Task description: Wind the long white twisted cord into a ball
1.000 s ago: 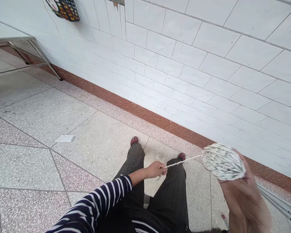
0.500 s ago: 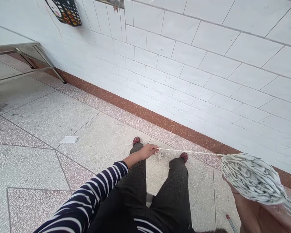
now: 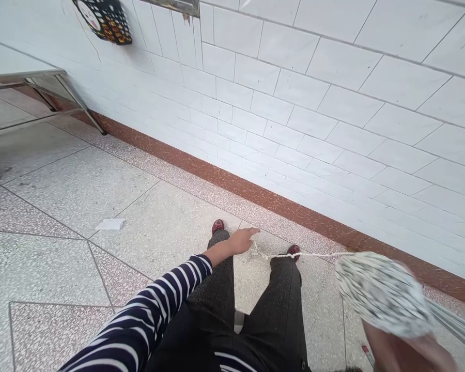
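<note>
My left hand (image 3: 242, 242) is over my left knee, index finger stretched out to the right. A loose, curled end of whitish twisted cord (image 3: 313, 254) lies just under its fingers; whether it touches them I cannot tell. From there the cord runs slack to a thick bundle of the same whitish cord (image 3: 383, 294) at the right. My right hand (image 3: 406, 349) is closed around that bundle from below, partly hidden by it and blurred by motion.
A white tiled wall (image 3: 294, 103) with a reddish-brown skirting (image 3: 232, 178) stands ahead. At the left is a metal-framed table (image 3: 73, 95). White paper (image 3: 110, 223) lies on the floor. A patterned basket (image 3: 104, 21) hangs on the wall. Thin pale bars or strands (image 3: 455, 323) extend behind the bundle.
My left fingers have uncurled from the cord, which was stretched taut and now sags lower. The bundle in my right hand has moved left and slightly down.
</note>
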### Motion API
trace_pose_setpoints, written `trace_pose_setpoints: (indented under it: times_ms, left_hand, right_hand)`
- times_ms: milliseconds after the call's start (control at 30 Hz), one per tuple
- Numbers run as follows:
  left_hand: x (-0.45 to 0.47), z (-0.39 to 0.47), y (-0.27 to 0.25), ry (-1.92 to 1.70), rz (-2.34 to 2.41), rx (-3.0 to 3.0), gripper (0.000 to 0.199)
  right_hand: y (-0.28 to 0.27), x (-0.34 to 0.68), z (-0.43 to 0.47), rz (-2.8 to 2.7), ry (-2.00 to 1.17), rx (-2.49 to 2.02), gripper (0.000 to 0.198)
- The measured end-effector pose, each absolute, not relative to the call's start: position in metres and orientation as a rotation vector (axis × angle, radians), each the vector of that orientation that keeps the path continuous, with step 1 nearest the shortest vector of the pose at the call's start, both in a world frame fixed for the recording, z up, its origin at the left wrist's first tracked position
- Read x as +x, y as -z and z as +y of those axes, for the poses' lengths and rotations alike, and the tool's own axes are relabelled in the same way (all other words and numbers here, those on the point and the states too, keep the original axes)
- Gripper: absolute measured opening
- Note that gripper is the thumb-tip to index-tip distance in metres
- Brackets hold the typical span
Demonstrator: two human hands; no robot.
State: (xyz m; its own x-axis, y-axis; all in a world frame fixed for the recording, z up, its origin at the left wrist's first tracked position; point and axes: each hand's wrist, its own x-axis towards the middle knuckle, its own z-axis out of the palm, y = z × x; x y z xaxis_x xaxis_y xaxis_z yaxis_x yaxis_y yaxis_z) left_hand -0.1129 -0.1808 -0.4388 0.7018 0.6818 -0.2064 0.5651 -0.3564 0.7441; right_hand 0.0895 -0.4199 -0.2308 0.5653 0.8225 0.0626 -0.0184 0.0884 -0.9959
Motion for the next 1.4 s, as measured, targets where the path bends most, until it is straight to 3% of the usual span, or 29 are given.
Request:
trace_pose_setpoints:
  times_ms: [167, 267, 400, 533, 700, 833, 933, 1100, 1200, 1300, 1400]
  left_hand:
    - [-0.071, -0.236, 0.396, -0.434, 0.473, 1.547, 0.034]
    - [-0.067, -0.266, 0.388, -0.371, 0.285, 1.292, 0.036]
    - [-0.091, -0.277, 0.401, -0.325, 0.406, 1.202, 0.044]
    - [-0.112, -0.257, 0.414, -0.359, 0.589, 1.407, 0.030]
    - [-0.125, -0.221, 0.433, -0.277, 0.841, 1.821, 0.028]
    - [-0.131, -0.213, 0.449, -0.104, 0.980, 1.912, 0.028]
    - [-0.119, -0.219, 0.441, -0.285, 0.954, 1.839, 0.032]
    - [-0.075, -0.230, 0.385, -0.634, 0.666, 1.752, 0.050]
    - [-0.057, -0.245, 0.363, -0.676, 0.476, 1.726, 0.029]
    - [-0.060, -0.271, 0.366, -0.532, 0.378, 1.597, 0.034]
    - [-0.078, -0.288, 0.387, -0.446, 0.475, 1.539, 0.027]
  right_hand:
    - [0.251, 0.067, -0.375, -0.685, -1.019, -1.230, 0.067]
    - [0.254, 0.072, -0.366, -0.757, -1.022, -1.262, 0.065]
    - [0.256, 0.090, -0.366, -0.813, -0.848, -1.397, 0.062]
    - [0.263, 0.092, -0.364, -0.699, -0.840, -1.461, 0.064]
    - [0.250, 0.082, -0.373, -0.688, -0.894, -1.328, 0.062]
    - [0.226, 0.084, -0.381, -0.727, -0.738, -1.205, 0.056]
    - [0.220, 0.083, -0.375, -0.760, -0.773, -1.250, 0.058]
    - [0.231, 0.064, -0.355, -0.812, -1.018, -1.332, 0.059]
    - [0.232, 0.057, -0.350, -0.834, -1.037, -1.301, 0.057]
    - [0.228, 0.062, -0.349, -0.815, -0.959, -1.308, 0.058]
    - [0.226, 0.071, -0.351, -0.725, -0.928, -1.374, 0.061]
